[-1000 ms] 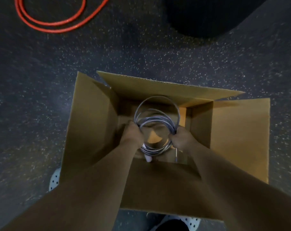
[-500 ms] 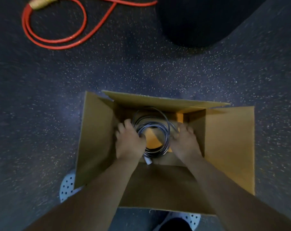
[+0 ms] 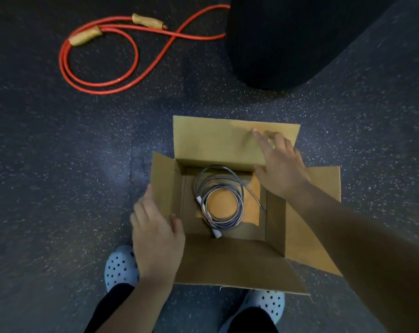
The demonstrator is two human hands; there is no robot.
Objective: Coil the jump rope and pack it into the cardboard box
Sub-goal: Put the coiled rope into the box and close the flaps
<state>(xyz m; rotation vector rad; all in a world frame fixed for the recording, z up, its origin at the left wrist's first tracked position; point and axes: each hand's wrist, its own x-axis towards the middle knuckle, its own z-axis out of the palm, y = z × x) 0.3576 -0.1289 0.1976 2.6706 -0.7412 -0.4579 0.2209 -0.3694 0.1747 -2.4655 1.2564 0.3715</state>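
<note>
Grey jump rope [image 3: 219, 203] is sitting coiled in the cardboard box [image 3: 227, 258]. Left hand [image 3: 155, 236] is pinching the left flap [image 3: 165, 188]; right hand [image 3: 280, 164] is pressing the far flap [image 3: 215, 140], fingers spread.

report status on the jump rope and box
Left hand grips left flap, right hand flat on far flap. Jump rope coiled on cardboard box floor, hands off it. Nothing blocking.

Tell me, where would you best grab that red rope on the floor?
By its two tan handles, reaching straight down from above: the red rope lies flat on the floor, and the handles sit close together, thicker than the cord.
</note>
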